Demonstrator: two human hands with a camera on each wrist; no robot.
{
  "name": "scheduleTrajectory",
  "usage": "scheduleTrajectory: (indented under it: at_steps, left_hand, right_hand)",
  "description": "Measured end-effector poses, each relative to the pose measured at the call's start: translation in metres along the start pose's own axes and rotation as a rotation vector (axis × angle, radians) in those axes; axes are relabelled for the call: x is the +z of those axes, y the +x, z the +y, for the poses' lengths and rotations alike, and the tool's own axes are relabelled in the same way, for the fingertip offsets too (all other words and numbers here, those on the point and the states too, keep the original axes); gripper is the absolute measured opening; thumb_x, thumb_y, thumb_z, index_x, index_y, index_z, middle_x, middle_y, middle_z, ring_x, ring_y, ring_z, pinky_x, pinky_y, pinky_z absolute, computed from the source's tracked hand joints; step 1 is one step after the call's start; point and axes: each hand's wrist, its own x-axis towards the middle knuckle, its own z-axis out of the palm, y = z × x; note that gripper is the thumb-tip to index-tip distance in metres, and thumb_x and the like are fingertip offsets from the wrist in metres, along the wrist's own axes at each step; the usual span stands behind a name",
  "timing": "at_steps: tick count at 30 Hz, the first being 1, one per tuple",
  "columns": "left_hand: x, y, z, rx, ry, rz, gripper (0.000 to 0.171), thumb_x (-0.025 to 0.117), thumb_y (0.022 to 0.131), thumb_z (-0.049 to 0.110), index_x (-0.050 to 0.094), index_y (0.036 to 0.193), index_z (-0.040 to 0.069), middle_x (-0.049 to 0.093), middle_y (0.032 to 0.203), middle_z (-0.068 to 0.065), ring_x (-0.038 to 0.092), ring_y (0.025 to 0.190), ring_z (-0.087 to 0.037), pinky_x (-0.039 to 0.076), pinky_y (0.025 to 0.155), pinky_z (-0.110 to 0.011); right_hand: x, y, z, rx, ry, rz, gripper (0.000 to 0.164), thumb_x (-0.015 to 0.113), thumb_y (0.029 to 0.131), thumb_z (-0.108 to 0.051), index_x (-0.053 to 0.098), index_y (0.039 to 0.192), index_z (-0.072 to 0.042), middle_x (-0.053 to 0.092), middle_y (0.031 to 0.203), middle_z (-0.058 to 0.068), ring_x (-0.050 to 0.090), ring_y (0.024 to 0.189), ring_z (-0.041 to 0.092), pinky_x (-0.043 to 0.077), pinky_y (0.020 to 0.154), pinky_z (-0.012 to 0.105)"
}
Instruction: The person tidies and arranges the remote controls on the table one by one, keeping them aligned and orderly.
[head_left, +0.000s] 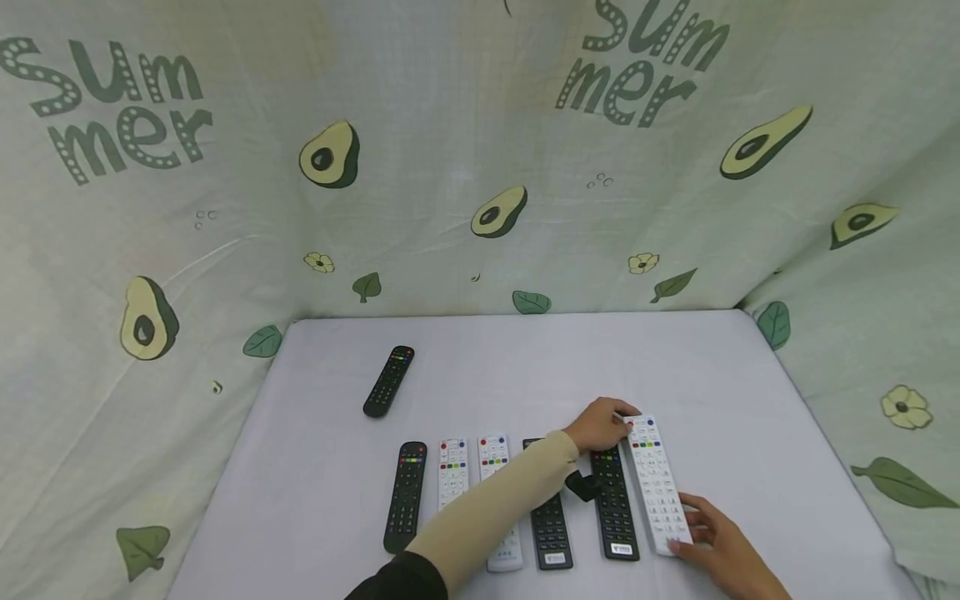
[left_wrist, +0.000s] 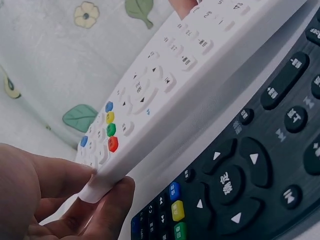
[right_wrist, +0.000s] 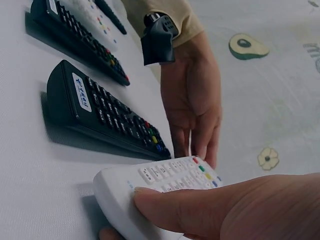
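Both hands hold a white remote control [head_left: 656, 487] with colored buttons near its far end. My left hand [head_left: 600, 425] pinches that far end between thumb and fingers; the left wrist view shows the remote [left_wrist: 165, 95] slightly raised there. At the near end my right hand [head_left: 723, 546] grips it, thumb on the face, as the right wrist view shows; its other fingers are mostly hidden there. Just left of it lies a black remote [head_left: 617, 517] with a white label, not touched by the right hand. My left forearm crosses over other remotes and partly hides them.
Leftward in the row lie another black remote [head_left: 551, 537], two white remotes [head_left: 453, 467] and a black one [head_left: 406, 496]. Farther back, a black remote [head_left: 388, 382] lies slanted. A white-covered table [head_left: 510, 367] meets avocado-printed cloth [head_left: 420, 233] behind and at the sides.
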Motion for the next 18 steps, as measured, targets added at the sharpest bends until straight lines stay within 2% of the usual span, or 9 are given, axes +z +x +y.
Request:
scheduleTrajectory:
  at_steps: [11, 16, 18]
  left_hand:
    - [0.0043, 0.0075, 0.0016, -0.009, 0.136, -0.012, 0.027, 0.065, 0.102, 0.005, 0.075, 0.127, 0.009, 0.073, 0.115, 0.000, 0.058, 0.087, -0.002, 0.050, 0.080, -0.018]
    - [0.0061, 0.0091, 0.0066, -0.001, 0.217, -0.037, 0.031, 0.065, 0.103, 0.009, 0.073, 0.133, 0.010, 0.071, 0.112, 0.001, 0.057, 0.087, -0.003, 0.049, 0.080, -0.018]
    - [0.0068, 0.0085, 0.0097, 0.007, 0.265, -0.052, 0.033, 0.066, 0.103, 0.011, 0.071, 0.136, 0.009, 0.072, 0.119, 0.001, 0.059, 0.093, -0.003, 0.050, 0.084, -0.017]
  right_hand:
    - [0.0024, -0.0003, -0.0014, 0.008, -0.100, 0.024, 0.082, 0.088, 0.082, -0.009, 0.043, 0.146, 0.015, 0.067, 0.113, 0.021, 0.069, 0.101, 0.036, 0.059, 0.089, 0.056]
    - [0.0018, -0.0013, -0.0026, 0.006, -0.151, 0.037, 0.082, 0.088, 0.082, -0.009, 0.043, 0.145, 0.017, 0.066, 0.111, 0.021, 0.068, 0.099, 0.036, 0.058, 0.088, 0.056]
    - [0.0016, -0.0020, -0.0028, -0.002, -0.167, 0.042, 0.082, 0.088, 0.082, -0.009, 0.042, 0.144, 0.018, 0.066, 0.111, 0.020, 0.068, 0.099, 0.035, 0.058, 0.087, 0.056]
